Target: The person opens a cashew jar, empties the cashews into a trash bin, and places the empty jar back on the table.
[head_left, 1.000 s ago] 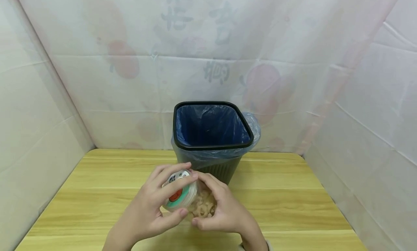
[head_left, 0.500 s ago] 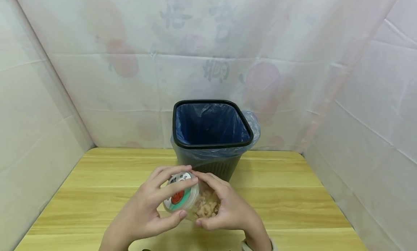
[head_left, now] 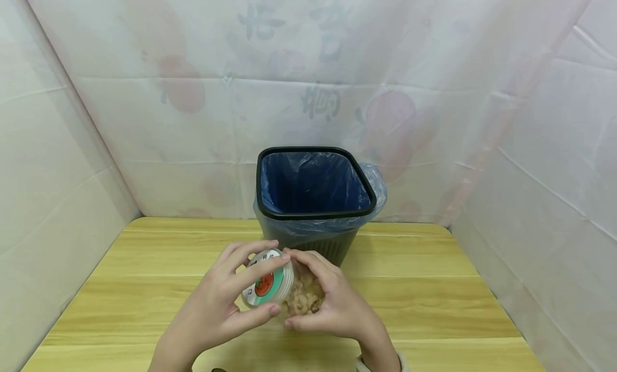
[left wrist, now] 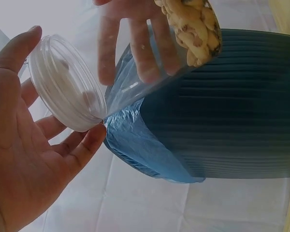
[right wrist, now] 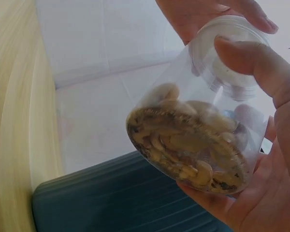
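In the head view my left hand [head_left: 226, 302] grips the round lid [head_left: 265, 283], which has a white and green label with a red fruit picture. My right hand [head_left: 335, 307] holds the clear plastic jar [head_left: 303, 291] around its body. The jar lies tilted, with its lid end toward the left hand. Pale, curved pieces like cashews [right wrist: 188, 150] gather at its bottom end in the right wrist view. In the left wrist view the fingers curl round the lid's rim [left wrist: 67, 87]. Whether the lid is loose from the jar I cannot tell.
Just behind the jar stands a dark ribbed trash bin [head_left: 323, 248] lined with a blue plastic bag [head_left: 313, 184]. The wooden table [head_left: 424, 286] has pale cloth walls [head_left: 193, 120] on three sides. A small dark thing [head_left: 218, 370] shows at the bottom edge.
The lid's label has turned slightly and its red fruit shows more fully. Both hands keep hold, shifting only a little. A small dark thing has come into view at the bottom edge.
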The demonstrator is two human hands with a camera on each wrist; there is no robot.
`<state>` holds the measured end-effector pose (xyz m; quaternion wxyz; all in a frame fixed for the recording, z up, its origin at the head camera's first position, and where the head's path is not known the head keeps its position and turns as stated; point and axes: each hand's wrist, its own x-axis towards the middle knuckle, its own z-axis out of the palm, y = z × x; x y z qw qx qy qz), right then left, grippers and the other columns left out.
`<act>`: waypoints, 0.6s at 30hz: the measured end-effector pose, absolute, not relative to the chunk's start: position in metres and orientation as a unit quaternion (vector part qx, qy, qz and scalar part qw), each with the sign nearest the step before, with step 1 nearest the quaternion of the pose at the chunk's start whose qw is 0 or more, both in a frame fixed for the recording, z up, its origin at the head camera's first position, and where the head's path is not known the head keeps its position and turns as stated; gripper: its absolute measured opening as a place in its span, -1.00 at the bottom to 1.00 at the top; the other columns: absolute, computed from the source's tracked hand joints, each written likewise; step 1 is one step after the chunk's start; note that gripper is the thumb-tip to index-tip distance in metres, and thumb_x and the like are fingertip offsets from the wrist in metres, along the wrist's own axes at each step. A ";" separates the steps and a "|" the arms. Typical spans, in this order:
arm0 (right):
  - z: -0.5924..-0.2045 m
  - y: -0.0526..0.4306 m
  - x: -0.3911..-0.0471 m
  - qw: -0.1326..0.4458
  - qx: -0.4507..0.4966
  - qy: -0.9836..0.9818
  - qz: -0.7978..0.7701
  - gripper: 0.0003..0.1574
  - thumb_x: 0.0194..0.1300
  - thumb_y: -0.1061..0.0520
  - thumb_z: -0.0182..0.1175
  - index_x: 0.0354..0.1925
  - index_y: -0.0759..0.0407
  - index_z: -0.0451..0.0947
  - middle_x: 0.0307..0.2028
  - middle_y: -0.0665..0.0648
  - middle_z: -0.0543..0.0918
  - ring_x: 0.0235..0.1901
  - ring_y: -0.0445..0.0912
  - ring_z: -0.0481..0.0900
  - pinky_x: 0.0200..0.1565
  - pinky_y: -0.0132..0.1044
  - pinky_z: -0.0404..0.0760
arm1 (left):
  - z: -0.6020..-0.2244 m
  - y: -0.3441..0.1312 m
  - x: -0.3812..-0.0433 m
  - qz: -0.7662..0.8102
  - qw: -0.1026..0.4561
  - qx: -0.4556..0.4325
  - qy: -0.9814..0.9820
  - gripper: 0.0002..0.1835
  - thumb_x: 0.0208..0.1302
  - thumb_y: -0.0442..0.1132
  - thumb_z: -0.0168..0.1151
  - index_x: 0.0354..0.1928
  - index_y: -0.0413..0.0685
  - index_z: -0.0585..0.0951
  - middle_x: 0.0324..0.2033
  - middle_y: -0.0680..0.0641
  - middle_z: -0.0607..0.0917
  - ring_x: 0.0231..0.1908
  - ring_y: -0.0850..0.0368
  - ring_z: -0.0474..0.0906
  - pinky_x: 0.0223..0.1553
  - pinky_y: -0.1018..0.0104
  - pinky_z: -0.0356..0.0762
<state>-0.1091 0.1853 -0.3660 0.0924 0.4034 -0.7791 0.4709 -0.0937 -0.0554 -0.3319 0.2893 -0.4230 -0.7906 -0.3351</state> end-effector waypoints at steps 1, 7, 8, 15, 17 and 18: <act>-0.366 0.185 -0.109 0.093 0.402 -0.779 0.473 0.16 0.02 -0.07 0.57 0.48 -0.06 0.20 0.30 -0.04 0.44 0.17 -0.10 0.51 0.12 -0.13 0.62 | -0.332 -0.055 -0.094 -0.334 0.288 -0.421 -0.793 -0.37 0.22 0.11 0.40 0.32 0.17 0.54 0.27 -0.03 0.51 0.22 0.06 0.39 -0.09 0.16 0.61; -0.365 0.185 -0.108 0.087 0.396 -0.776 0.483 0.16 0.02 -0.05 0.57 0.48 -0.05 0.20 0.30 -0.04 0.44 0.17 -0.09 0.52 0.12 -0.12 0.62 | -0.332 -0.056 -0.093 -0.331 0.278 -0.412 -0.802 -0.38 0.25 0.16 0.34 0.34 0.21 0.52 0.30 0.01 0.49 0.25 0.09 0.37 -0.10 0.19 0.62; -0.365 0.185 -0.108 0.086 0.396 -0.776 0.483 0.16 0.02 -0.05 0.57 0.48 -0.05 0.20 0.30 -0.04 0.44 0.17 -0.09 0.52 0.12 -0.12 0.62 | -0.332 -0.056 -0.093 -0.332 0.278 -0.412 -0.802 -0.38 0.26 0.16 0.34 0.34 0.21 0.52 0.30 0.02 0.49 0.25 0.09 0.37 -0.10 0.20 0.62; -0.364 0.187 -0.107 0.079 0.394 -0.774 0.489 0.18 -0.03 0.06 0.60 0.47 -0.05 0.22 0.28 -0.03 0.46 0.14 -0.08 0.54 0.08 -0.13 0.65 | -0.330 -0.053 -0.094 -0.345 0.293 -0.439 -0.776 -0.38 0.26 0.17 0.33 0.31 0.12 0.55 0.30 -0.03 0.49 0.21 0.03 0.41 -0.08 0.14 0.62; -0.364 0.188 -0.108 0.074 0.397 -0.773 0.489 0.18 -0.04 0.06 0.61 0.47 -0.06 0.22 0.27 -0.03 0.47 0.14 -0.08 0.54 0.08 -0.14 0.65 | -0.330 -0.053 -0.095 -0.350 0.295 -0.452 -0.765 -0.40 0.28 0.18 0.31 0.29 0.10 0.56 0.30 -0.05 0.49 0.20 0.01 0.41 -0.08 0.12 0.62; -0.364 0.189 -0.108 0.070 0.400 -0.772 0.488 0.18 -0.03 0.05 0.60 0.47 -0.06 0.22 0.27 -0.03 0.47 0.14 -0.08 0.54 0.08 -0.13 0.65 | -0.330 -0.052 -0.095 -0.352 0.297 -0.459 -0.760 -0.41 0.30 0.18 0.29 0.28 0.09 0.57 0.30 -0.07 0.49 0.19 0.01 0.41 -0.08 0.12 0.62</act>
